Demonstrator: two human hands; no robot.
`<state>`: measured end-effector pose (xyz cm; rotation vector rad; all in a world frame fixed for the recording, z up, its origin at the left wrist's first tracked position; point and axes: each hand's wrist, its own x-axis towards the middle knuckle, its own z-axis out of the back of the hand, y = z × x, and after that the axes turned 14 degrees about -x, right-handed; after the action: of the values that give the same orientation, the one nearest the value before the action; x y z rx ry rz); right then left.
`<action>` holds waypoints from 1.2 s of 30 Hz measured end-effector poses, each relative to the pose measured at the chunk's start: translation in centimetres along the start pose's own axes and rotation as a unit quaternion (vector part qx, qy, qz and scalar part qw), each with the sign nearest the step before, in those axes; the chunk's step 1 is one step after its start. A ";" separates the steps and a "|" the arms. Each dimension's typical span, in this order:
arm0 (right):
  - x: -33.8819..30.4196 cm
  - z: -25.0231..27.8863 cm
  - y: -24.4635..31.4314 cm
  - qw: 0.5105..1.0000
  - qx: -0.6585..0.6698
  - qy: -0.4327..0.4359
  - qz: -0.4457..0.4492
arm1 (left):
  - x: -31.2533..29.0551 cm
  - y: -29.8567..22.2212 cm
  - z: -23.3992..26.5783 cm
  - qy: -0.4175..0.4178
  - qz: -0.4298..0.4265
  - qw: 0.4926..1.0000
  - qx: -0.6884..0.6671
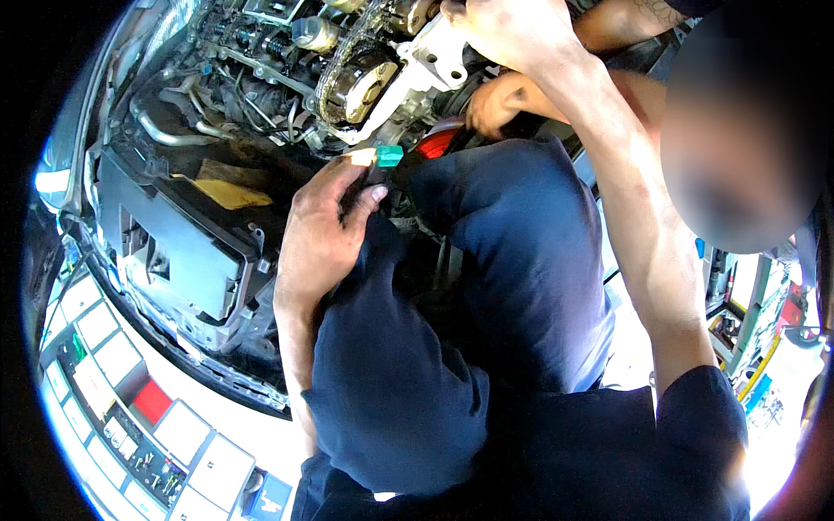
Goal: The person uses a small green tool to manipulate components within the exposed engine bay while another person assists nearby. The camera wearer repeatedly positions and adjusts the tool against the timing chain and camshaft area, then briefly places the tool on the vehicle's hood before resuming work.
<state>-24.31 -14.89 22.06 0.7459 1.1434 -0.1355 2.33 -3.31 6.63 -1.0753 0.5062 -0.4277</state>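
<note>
At the engine's near edge, my left hand (323,227) has its fingers curved forward and the thumb apart below them. A small green block (388,156) sticks out at its fingertips, seemingly held between the fingers. My right arm reaches up to the top edge of the view, where my right hand (514,36) is closed over the pale metal casing (432,62) of the engine. What its fingers grip, if anything, is hidden. Beside the casing, a timing chain (324,87) runs round a dark gold sprocket (360,87).
A co-worker's hand (493,102) works just below my right hand, near a red round part (437,143); another forearm (617,26) lies above. My bent knees (530,226) press close to the engine bay. A yellow cloth-like piece (233,193) lies left. An open parts organizer (148,451) stands lower left.
</note>
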 end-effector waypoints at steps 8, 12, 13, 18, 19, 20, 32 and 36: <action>5.8 11.2 -3.2 0.962 -0.116 -0.213 0.121 | -1.2 -2.0 -0.9 -0.018 0.076 0.997 0.003; 12.6 23.4 -4.6 0.827 -0.252 -0.477 0.156 | -1.4 -2.2 -0.9 -0.024 0.083 0.996 0.027; 14.5 26.1 -4.7 0.790 -0.280 -0.523 0.154 | -1.5 -2.1 -0.8 -0.024 0.091 0.995 0.014; 19.3 34.1 -4.2 0.704 -0.368 -0.600 0.099 | -1.8 -0.5 -0.9 -0.049 0.007 0.994 0.094; 19.7 34.6 -3.5 0.697 -0.377 -0.602 0.099 | -1.7 -0.3 -0.5 -0.053 -0.007 0.997 0.050; 19.9 34.5 -3.2 0.712 -0.373 -0.588 0.087 | -2.1 0.7 -0.5 -0.075 -0.083 0.988 0.106; 18.1 34.2 -2.1 0.740 -0.349 -0.570 0.077 | 4.6 -0.8 13.0 -0.148 0.103 0.970 -0.163; 18.5 34.0 -2.5 0.731 -0.343 -0.585 0.082 | 10.1 -0.8 14.6 -0.098 0.113 0.988 0.035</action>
<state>8.91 -32.20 12.02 -0.0138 -0.1475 -0.0047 18.96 1.22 11.11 -0.9673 0.4288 -0.1363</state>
